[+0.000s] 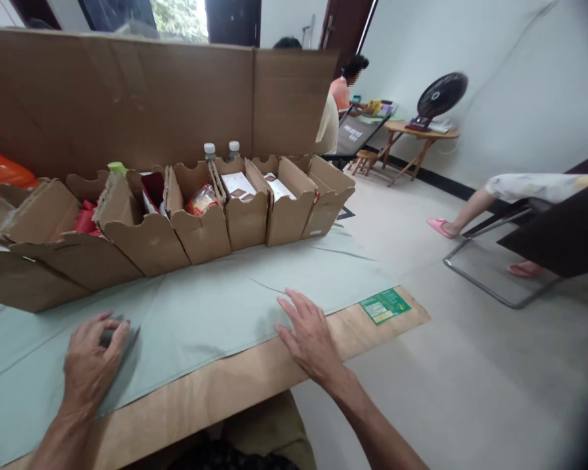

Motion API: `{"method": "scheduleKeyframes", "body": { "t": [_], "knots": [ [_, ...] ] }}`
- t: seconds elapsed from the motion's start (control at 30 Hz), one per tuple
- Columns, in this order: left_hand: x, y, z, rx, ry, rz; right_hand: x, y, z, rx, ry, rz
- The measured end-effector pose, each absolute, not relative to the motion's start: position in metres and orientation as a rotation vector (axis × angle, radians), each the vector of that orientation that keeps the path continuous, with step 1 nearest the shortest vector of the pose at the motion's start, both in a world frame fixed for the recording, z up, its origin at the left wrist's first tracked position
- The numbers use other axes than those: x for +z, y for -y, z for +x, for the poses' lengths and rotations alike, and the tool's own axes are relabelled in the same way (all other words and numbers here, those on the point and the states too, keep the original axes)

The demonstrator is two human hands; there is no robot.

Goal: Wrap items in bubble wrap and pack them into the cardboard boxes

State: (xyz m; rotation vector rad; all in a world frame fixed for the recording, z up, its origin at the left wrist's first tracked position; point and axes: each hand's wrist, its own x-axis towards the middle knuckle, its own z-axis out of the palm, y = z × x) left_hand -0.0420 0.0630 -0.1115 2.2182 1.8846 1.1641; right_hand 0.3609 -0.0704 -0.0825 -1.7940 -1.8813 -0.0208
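Note:
My left hand (91, 365) rests on the pale green cloth (191, 313), its fingers bent and the thumb apart. A dark patch shows between thumb and forefinger; I take it for shadow, and no held object can be made out. My right hand (311, 336) lies near the cloth's front edge with fingers spread, holding nothing. Beyond both hands stands a row of open cardboard bins (203, 238). Inside them are a red packet (85, 219), a clear-and-red food packet (203, 199) and white boxes (238, 186). A green card (385, 306) lies right of my right hand.
A tall cardboard panel (176, 98) rises behind the bins, with two capped bottles (234, 150) before it. Bare wood (225, 378) edges the table. At right, a person's leg (475, 209) shows by a chair (500, 294). A fan (438, 98) stands farther back.

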Motion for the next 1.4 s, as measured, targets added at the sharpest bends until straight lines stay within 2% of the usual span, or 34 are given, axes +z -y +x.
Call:
{"method": "scheduleKeyframes", "body": {
  "t": [0.13, 0.57, 1.4],
  "knots": [
    [-0.112, -0.066, -0.037, 0.992, -1.851, 2.304, -0.099, 0.076, 0.358, -0.002, 2.024, -1.988],
    [-0.084, -0.058, -0.019, 0.23, -2.099, 2.326, -0.106, 0.068, 0.352, 0.009, 1.972, -1.993],
    [-0.076, -0.055, -0.02, 0.205, -2.116, 2.324, -0.1, 0.067, 0.338, 0.042, 1.888, -1.984]
  ]
}}
